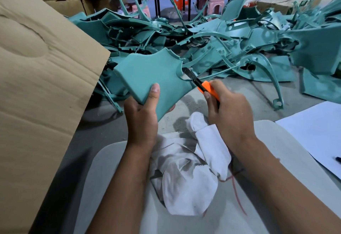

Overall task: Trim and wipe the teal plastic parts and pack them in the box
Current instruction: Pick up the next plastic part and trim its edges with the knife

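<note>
At frame centre, a teal plastic panel (153, 78) is gripped by the left hand (142, 115), thumb on its face. An orange utility knife (202, 84) is clasped in the right hand (228, 111), its blade laid against the panel's right edge.

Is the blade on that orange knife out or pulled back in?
Out. The dark blade sticks out past the orange knife in the right hand, reaching the teal part's edge.

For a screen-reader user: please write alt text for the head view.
A person's left hand holds a teal panel while the right hand puts an orange knife to its edge. A white cloth lies below the hands, a pile of teal parts covers the floor beyond, and a cardboard box stands at left.
</note>
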Demonstrator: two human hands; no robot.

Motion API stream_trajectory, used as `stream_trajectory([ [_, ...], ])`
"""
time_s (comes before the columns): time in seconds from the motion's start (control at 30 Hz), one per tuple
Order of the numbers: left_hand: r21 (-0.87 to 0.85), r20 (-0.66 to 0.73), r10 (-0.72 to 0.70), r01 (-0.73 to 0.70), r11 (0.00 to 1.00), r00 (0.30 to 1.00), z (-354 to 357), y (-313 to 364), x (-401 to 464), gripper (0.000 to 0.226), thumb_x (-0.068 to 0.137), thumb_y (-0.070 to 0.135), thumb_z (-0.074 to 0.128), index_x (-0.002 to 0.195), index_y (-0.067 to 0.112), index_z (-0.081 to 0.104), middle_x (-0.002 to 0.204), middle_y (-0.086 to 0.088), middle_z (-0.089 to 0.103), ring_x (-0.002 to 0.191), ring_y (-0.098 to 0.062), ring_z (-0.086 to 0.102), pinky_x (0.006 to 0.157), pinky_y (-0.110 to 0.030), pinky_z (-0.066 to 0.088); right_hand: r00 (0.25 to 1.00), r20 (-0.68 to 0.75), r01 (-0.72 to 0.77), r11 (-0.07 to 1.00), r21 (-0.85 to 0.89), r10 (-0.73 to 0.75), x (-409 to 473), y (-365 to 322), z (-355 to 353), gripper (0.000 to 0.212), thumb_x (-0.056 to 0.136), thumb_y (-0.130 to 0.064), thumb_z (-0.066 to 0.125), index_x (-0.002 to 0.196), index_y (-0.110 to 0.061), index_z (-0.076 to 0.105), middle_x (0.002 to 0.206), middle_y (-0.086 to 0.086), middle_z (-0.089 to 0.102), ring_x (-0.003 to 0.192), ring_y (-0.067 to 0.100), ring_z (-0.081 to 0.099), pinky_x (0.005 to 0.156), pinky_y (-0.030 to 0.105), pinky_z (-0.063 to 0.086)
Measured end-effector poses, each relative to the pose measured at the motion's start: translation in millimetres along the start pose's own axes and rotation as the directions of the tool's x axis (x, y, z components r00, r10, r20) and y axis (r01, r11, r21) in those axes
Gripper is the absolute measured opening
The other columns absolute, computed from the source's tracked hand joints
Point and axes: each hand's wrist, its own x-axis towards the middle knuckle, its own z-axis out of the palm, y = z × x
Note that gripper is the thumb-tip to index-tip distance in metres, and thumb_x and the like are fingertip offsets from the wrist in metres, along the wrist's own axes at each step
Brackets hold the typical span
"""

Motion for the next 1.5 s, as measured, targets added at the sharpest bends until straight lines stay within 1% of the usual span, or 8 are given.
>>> stream_trajectory([
  [0.13,0.055,-0.059,0.03,-0.027,0.998,0.998,-7,0,4,0.014,0.084,0.035,0.075,0.097,0.034,0.079,0.104,0.0,0.078,0.099,-0.027,0.074,0.08,-0.057,0.061,0.996,-0.054,-0.075,0.997,-0.01,0.074,3,12,-3,0.014,0.105,-0.027,0.055,0.113,-0.017,0.06,0.065,0.006,0.058,0.055,0.03,0.049,0.05,0.034,0.031],
  [0.27,0.072,-0.097,0.062,-0.055,0.996,0.993,-19,5,13,0.016,0.083,0.033,0.074,0.093,0.045,0.078,0.099,0.014,0.078,0.097,-0.013,0.074,0.086,-0.041,0.059,0.97,-0.162,-0.2,0.975,-0.097,0.182,10,33,-15,0.014,0.106,-0.029,0.054,0.111,-0.019,0.061,0.058,-0.008,0.04,0.048,0.015,0.039,0.047,0.027,0.023],
  [0.43,0.317,-0.069,0.176,-0.145,0.937,0.982,-25,5,18,0.005,0.088,0.02,0.071,0.086,0.025,0.071,0.083,0.026,0.075,0.08,0.006,0.07,0.069,-0.014,0.053,0.951,-0.204,-0.269,0.945,-0.185,0.231,10,33,-18,0.015,0.104,-0.029,0.056,0.113,-0.02,0.063,0.061,-0.008,0.032,0.058,0.031,0.041,0.055,0.035,0.035],
  [0.63,0.6,0.113,0.29,-0.298,0.743,0.95,-39,8,19,0.016,0.088,0.027,0.067,0.088,0.013,0.076,0.077,0.013,0.071,0.071,-0.004,0.068,0.066,-0.031,0.056,0.946,-0.102,-0.325,0.912,-0.25,0.309,11,43,-16,0.014,0.104,-0.03,0.054,0.112,-0.021,0.061,0.067,0.001,0.046,0.065,0.032,0.044,0.062,0.037,0.036],
  [0.8,0.651,0.181,0.321,-0.358,0.669,0.929,-36,5,17,0.026,0.088,0.028,0.066,0.081,0.004,0.073,0.075,-0.011,0.073,0.07,-0.017,0.067,0.059,-0.041,0.05,0.932,0.076,-0.298,0.868,-0.397,0.355,12,35,-9,0.026,0.099,-0.02,0.051,0.122,-0.014,0.063,0.107,0.015,0.056,0.088,0.04,0.058,0.071,0.04,0.039],
  [0.93,0.672,0.189,0.32,-0.36,0.647,0.928,-35,8,16,0.026,0.089,0.027,0.066,0.082,0.003,0.073,0.073,-0.007,0.072,0.069,-0.015,0.066,0.06,-0.036,0.05,0.93,0.127,-0.266,0.871,-0.413,0.344,11,28,-7,0.029,0.096,-0.01,0.054,0.123,-0.018,0.063,0.097,0.007,0.049,0.078,0.03,0.043,0.066,0.037,0.037],
  [1.07,0.693,0.229,0.338,-0.397,0.602,0.913,-30,11,13,0.023,0.09,0.024,0.066,0.081,0.004,0.073,0.069,0.002,0.066,0.068,-0.009,0.063,0.053,-0.007,0.041,0.935,0.136,-0.248,0.879,-0.407,0.327,8,24,-9,0.024,0.09,-0.007,0.058,0.11,-0.017,0.066,0.085,0.002,0.039,0.071,0.029,0.04,0.063,0.035,0.034],
  [1.5,0.721,0.211,0.359,-0.393,0.571,0.909,-28,13,9,0.026,0.09,0.024,0.065,0.072,0.006,0.067,0.062,-0.004,0.065,0.063,-0.015,0.061,0.05,-0.024,0.044,0.937,0.115,-0.265,0.888,-0.377,0.329,6,27,-10,0.027,0.086,-0.005,0.058,0.106,-0.02,0.069,0.085,0.003,0.045,0.068,0.031,0.042,0.059,0.034,0.032],
])
